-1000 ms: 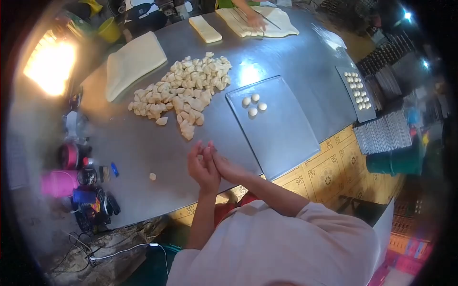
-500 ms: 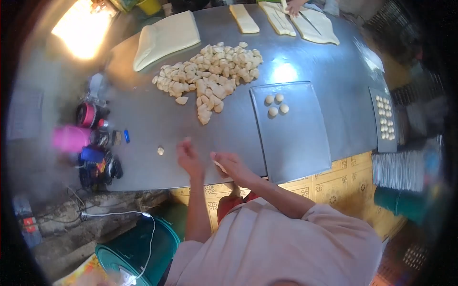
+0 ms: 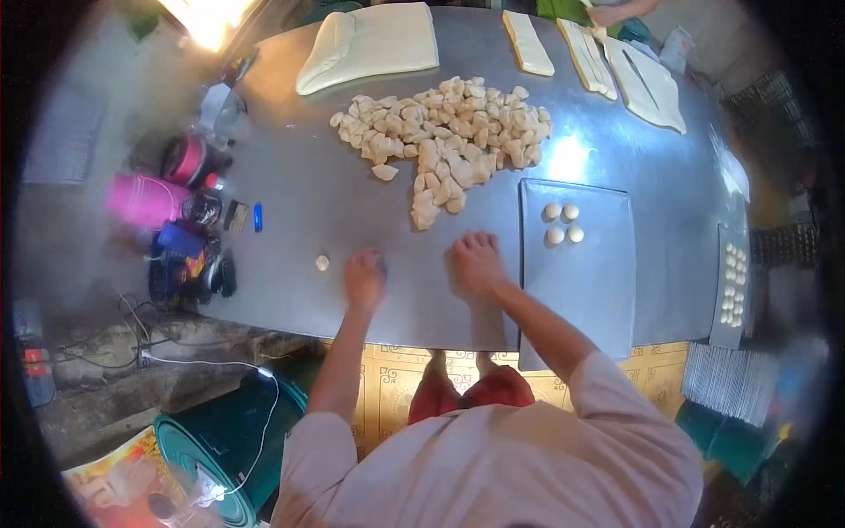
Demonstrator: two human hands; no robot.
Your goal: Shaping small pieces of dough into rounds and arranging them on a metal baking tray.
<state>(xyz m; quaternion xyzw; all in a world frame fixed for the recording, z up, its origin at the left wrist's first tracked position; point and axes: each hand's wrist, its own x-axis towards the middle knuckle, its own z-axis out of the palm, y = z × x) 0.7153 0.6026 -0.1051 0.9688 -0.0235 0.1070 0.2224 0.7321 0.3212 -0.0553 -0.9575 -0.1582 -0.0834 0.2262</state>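
My left hand (image 3: 363,278) rests on the grey metal table (image 3: 290,176) with its fingers curled down, slightly blurred. To its left lies a small dough piece (image 3: 322,263), apart from the hand. My right hand (image 3: 477,262) is cupped palm down on the table, fingers bent, just left of the dark tray (image 3: 581,290). Whatever is under either palm is hidden. Several round dough balls (image 3: 554,235) sit on the tray's far left part. A big heap of cut dough pieces (image 3: 449,132) lies beyond my hands, its near tip between them.
A folded dough slab (image 3: 378,48) and dough strips (image 3: 528,44) lie at the far side, where another person's hand (image 3: 607,15) shows. Jars, a pink container (image 3: 145,201) and a blue lighter (image 3: 258,217) stand at left. A narrow tray (image 3: 729,299) of dough balls sits far right.
Both hands have come down onto the table and moved apart, the right one forward and right. The dough piece seen in the right hand is now out of sight. The view has shifted.
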